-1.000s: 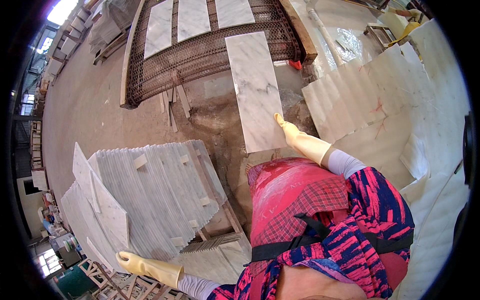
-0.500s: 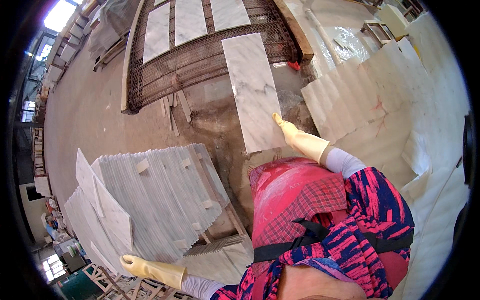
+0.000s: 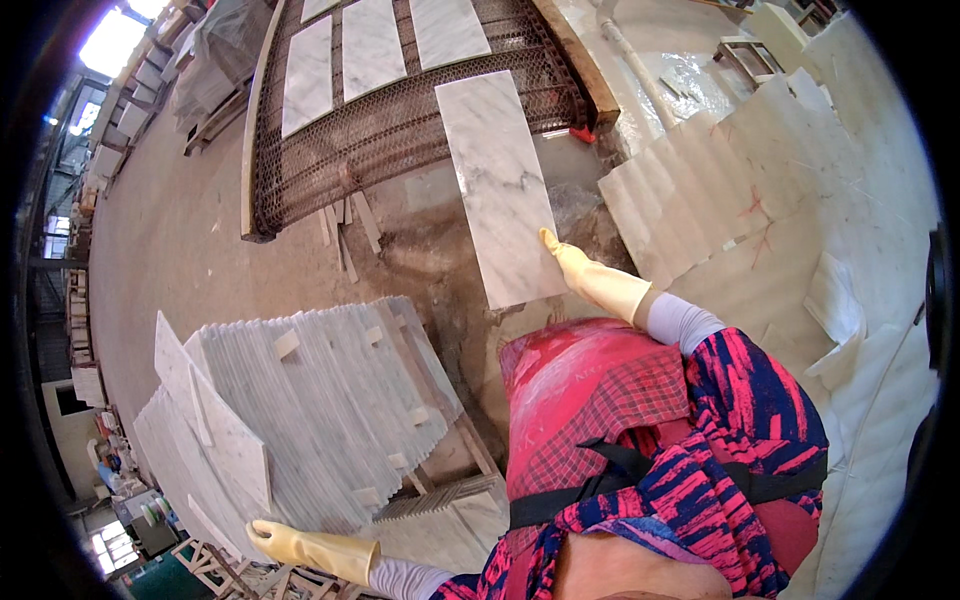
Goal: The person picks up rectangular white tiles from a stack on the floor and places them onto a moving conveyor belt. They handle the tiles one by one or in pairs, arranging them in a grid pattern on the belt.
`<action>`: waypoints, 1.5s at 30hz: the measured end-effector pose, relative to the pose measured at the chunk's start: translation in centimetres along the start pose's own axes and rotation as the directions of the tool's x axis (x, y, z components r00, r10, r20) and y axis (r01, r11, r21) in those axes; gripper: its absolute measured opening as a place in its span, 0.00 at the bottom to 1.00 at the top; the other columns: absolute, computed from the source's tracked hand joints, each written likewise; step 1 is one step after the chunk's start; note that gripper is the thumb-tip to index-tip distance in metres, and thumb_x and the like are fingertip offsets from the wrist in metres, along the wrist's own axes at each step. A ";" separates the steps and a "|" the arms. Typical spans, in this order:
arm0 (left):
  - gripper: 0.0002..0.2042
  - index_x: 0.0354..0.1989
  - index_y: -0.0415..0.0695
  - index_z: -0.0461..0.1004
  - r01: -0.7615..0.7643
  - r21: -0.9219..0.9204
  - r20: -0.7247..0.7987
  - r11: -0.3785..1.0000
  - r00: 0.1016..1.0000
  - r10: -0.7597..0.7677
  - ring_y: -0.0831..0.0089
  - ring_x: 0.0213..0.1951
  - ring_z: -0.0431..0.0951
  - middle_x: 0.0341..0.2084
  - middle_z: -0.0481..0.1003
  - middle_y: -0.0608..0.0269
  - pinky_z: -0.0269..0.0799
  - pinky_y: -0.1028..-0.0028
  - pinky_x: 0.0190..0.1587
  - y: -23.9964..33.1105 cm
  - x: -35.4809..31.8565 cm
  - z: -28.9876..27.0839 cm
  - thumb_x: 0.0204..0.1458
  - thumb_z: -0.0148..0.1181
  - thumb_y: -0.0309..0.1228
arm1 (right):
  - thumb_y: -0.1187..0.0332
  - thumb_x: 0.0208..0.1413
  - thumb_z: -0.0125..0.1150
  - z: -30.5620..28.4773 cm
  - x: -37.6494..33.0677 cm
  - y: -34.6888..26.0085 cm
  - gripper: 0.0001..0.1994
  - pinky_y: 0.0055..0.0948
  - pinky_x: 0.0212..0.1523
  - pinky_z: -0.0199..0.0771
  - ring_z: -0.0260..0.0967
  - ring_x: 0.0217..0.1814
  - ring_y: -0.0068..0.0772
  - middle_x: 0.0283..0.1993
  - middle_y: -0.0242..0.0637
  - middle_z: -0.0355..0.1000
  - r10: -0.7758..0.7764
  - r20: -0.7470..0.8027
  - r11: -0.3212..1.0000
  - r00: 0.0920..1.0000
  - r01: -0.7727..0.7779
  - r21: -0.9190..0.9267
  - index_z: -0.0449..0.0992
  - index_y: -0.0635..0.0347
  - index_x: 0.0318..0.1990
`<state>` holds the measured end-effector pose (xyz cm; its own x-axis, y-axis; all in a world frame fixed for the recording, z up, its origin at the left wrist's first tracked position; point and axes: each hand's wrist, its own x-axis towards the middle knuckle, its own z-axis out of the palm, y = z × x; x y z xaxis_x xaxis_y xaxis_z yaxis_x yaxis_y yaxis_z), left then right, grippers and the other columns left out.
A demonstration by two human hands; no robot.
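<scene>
My right hand (image 3: 590,278), in a yellow rubber glove, rests flat with fingers together against the right edge of a long white marble slab (image 3: 497,180). The slab's far end lies on a mesh conveyor (image 3: 400,120) and its near end hangs toward me. My left hand (image 3: 300,548), also gloved in yellow, reaches out low at the left and holds nothing, beside a rack of marble slabs (image 3: 300,420) standing on edge.
More marble slabs (image 3: 370,45) lie on the mesh conveyor further away. A stack of white slabs (image 3: 780,200) fills the right side. Bare concrete floor (image 3: 170,230) spreads to the left, with small scraps near the conveyor's end.
The long slab has slid further onto the mesh conveyor, away from me. My right hand followed its edge. My left hand shifted slightly lower and to the right.
</scene>
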<state>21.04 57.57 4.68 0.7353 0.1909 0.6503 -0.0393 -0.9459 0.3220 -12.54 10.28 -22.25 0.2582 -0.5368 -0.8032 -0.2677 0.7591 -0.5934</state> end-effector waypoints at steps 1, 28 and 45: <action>0.24 0.50 0.38 0.76 -0.009 -0.014 0.000 1.000 1.000 0.009 0.50 0.47 0.80 0.49 0.78 0.44 0.76 0.58 0.52 0.4 -0.1 0.4 0.69 0.40 0.46 | 0.25 0.57 0.50 -0.5 0.4 0.3 0.50 0.42 0.77 0.45 0.54 0.77 0.42 0.74 0.46 0.63 -0.015 0.019 1.000 1.000 0.014 0.027 0.66 0.63 0.70; 0.22 0.51 0.40 0.77 -0.037 -0.046 -0.064 0.998 0.997 0.034 0.52 0.47 0.80 0.49 0.79 0.47 0.76 0.59 0.52 4.5 -0.5 4.4 0.68 0.42 0.46 | 0.27 0.60 0.48 -0.1 1.9 0.1 0.47 0.50 0.78 0.43 0.48 0.81 0.48 0.77 0.47 0.57 0.020 -0.049 0.996 0.999 -0.024 -0.082 0.63 0.59 0.72; 0.22 0.51 0.42 0.78 -0.048 -0.046 -0.076 0.998 0.996 0.045 0.54 0.48 0.81 0.49 0.79 0.50 0.76 0.60 0.52 4.5 0.1 4.7 0.68 0.43 0.45 | 0.26 0.59 0.48 -0.8 3.4 -0.5 0.47 0.52 0.77 0.44 0.49 0.80 0.49 0.77 0.47 0.57 -0.026 0.001 0.999 1.000 0.026 -0.046 0.63 0.55 0.73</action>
<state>24.11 52.14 2.97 0.6796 0.1678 0.7142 -0.1055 -0.9410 0.3215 -12.23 7.82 -24.74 0.2663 -0.5555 -0.7877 -0.3034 0.7274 -0.6155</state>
